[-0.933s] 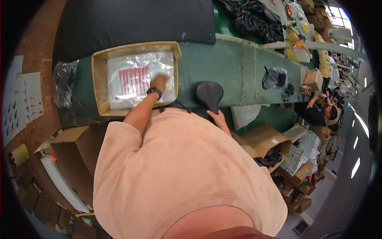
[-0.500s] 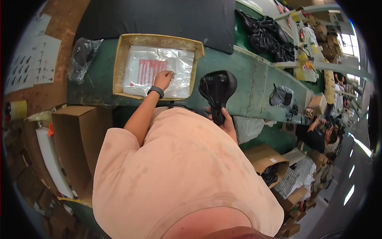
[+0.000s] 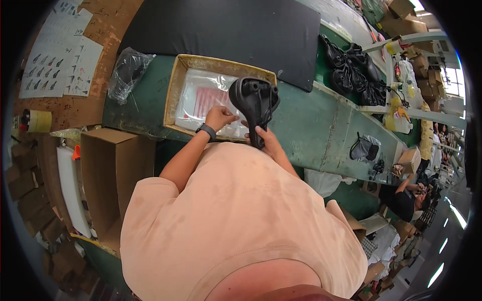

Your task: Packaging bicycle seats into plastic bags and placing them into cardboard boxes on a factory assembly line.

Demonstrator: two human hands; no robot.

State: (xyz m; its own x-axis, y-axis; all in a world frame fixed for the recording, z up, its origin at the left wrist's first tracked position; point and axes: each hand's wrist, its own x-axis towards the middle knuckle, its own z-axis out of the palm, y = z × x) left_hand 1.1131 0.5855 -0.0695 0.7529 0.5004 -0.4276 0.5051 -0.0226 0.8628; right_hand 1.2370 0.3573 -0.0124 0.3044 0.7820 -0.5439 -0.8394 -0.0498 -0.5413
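Note:
My right hand (image 3: 267, 141) grips a black bicycle saddle (image 3: 247, 100) by its narrow nose. The saddle's underside faces up, its wide rear pointing away from me. Just left of it, my left hand (image 3: 220, 119) with a dark wristband hovers over the near side of a shallow cardboard tray (image 3: 173, 93). Its fingers are pinched together, and what lies between them, if anything, is too small to make out. Inside the tray lies a stack of clear plastic bags (image 3: 193, 83) with red print. The saddle covers the tray's right part.
A crumpled clear bag (image 3: 129, 72) lies left of the tray on the green bench (image 3: 306, 125). Beyond is a black mat (image 3: 221, 30). Several black saddles (image 3: 349, 70) are piled at the far right. An open cardboard box (image 3: 108, 175) stands at left; a co-worker (image 3: 401, 200) is at right.
The saddle has turned from its top side to its underside and moved left over the tray. My left hand has drawn nearer to it, off the middle of the bags.

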